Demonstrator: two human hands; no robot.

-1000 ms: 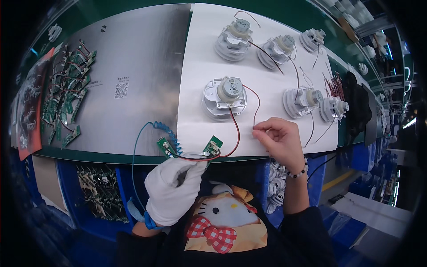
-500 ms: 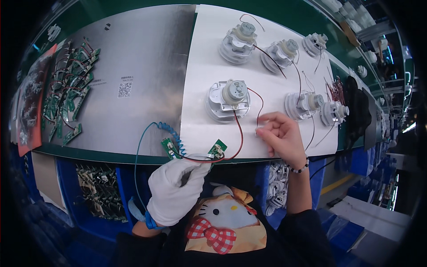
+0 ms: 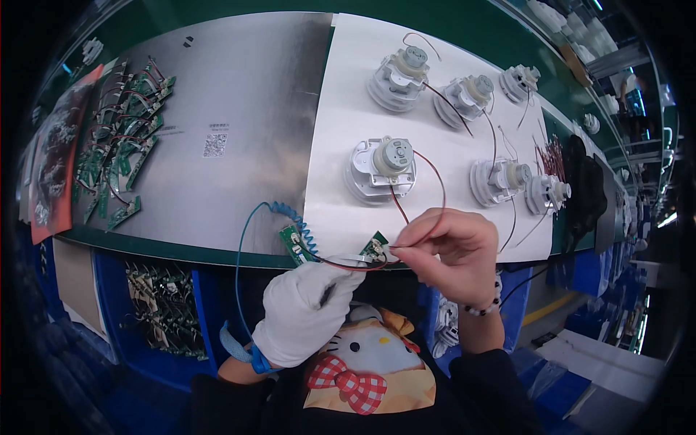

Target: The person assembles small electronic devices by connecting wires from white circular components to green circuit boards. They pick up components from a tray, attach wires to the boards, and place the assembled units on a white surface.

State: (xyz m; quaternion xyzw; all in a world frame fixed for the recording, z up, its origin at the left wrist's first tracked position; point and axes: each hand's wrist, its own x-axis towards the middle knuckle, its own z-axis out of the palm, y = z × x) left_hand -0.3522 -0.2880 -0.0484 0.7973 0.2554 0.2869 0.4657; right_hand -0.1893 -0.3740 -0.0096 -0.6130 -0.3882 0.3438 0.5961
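Green circuit boards [image 3: 375, 245], a pair, stick up over the table's [image 3: 449, 23] near edge. Your white-gloved left hand [image 3: 308, 308] has its fingers bent and closed on their lower ends; the exact grip is hidden. Your bare right hand [image 3: 460, 254] pinches a red wire [image 3: 444, 190], thumb and forefinger together, just beside the right-hand board. That wire loops from a motor unit [image 3: 384, 172] on a white sheet [image 3: 341, 94]. Five similar units stand toward the table's far and right edges; wired boards [image 3: 119, 145] lie heaped near its left edge.
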